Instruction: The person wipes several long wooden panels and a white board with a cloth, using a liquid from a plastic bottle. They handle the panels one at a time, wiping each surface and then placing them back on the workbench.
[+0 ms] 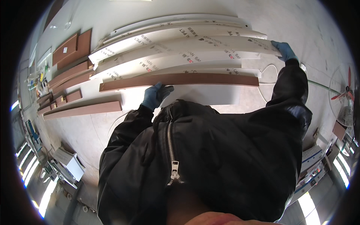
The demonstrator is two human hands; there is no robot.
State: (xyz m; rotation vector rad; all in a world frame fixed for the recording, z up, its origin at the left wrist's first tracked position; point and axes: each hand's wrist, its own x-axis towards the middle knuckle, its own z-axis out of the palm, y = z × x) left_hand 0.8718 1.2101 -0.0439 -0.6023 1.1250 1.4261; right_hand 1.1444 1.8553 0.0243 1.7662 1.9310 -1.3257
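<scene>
In a blue glove, my right hand [286, 51] is closed round the right end of a long white printed panel [210, 42]. That arm stretches out to the right. My left hand [154, 96], also gloved in blue, is at the near edge of a long brown board [183, 79], its fingers apart and one fingertip against the board. Beyond the brown board several more long white strips lie side by side, some with printed film on them. A plain white sheet [202, 94] lies under the near side of the brown board.
Shorter brown boards [82, 111] lie to the left, with brown panels [73, 48] farther back. A fan with red blades [347, 90] stands at the far right. White cable [267, 69] loops beside the strips' right ends. Equipment [67, 165] stands at the lower left.
</scene>
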